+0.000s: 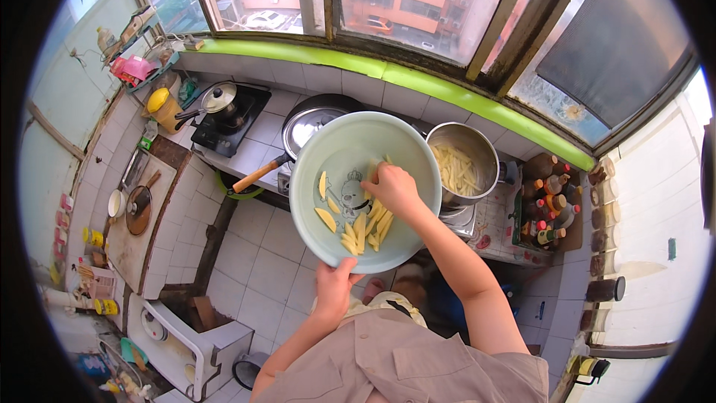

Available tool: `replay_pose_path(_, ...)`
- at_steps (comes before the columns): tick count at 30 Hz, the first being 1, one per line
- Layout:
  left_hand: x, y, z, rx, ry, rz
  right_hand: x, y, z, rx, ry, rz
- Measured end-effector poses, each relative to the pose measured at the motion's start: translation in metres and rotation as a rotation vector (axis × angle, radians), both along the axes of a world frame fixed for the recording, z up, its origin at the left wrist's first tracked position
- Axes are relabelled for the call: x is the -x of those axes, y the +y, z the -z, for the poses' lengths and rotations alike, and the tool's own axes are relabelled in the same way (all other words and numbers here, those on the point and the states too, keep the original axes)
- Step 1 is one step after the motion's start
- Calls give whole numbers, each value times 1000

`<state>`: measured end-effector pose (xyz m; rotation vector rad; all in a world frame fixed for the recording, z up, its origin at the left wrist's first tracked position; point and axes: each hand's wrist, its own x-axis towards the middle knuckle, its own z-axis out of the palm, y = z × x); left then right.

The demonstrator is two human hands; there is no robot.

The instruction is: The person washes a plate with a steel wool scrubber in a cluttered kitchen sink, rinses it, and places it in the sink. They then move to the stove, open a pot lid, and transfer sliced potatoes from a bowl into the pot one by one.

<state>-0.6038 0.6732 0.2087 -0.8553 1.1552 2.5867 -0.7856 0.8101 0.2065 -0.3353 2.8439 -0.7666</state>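
Note:
A large pale-green basin (305, 151) with a printed cartoon animal is tilted before me. My left hand (335, 285) grips its near rim, thumb over the edge. Inside, my right hand (390, 186) is curled around pale potato strips, their ends showing by its fingers; the rest is hidden by the hand. More cut potato strips (361, 233) lie in a heap at the basin's near side, and a few thicker pieces (325, 219) lie apart on the left. Just right of the basin, a steel pot (493, 170) on the stove contains many potato strips (456, 168).
Behind the basin is a lidded wok (307, 129) whose wooden handle (260, 174) juts left. A small lidded saucepan (219, 98) sits on a black induction cooker (235, 134). Bottles (551, 201) crowd a box at right. A cutting board (120, 235) lies on the left counter.

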Motion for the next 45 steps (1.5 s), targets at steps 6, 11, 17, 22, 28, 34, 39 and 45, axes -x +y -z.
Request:
replay_pose_path(6, -1, -21, -2, -6, 20, 14, -11, -31, -3, 92, -7, 16)
replay_pose_path(11, 0, -37, -4, -16, -2, 65, -18, -54, 11, 321, -70, 7)
replay_pose_path(17, -4, -50, 1, -19, 21, 118, -29, -102, -5, 252, -30, 42)
replay_pose_path(22, -6, -54, 15, -28, -16, 130, -32, -107, -4, 136, -108, 15)
replay_pose_path(28, -10, -58, 18, -39, -41, 61, -34, -60, -24, 572, -406, 96)
replay_pose_path(34, -5, -65, 13, -54, -38, -16, 4, 92, -41, 872, -380, 479)
replay_pose_path(39, -4, -63, 3, -19, -49, -41, 52, 211, 73, 773, -607, 731)
replay_pose_path(45, 0, -60, -6, 27, -37, 1, 97, 237, 109, 1028, -398, 902)
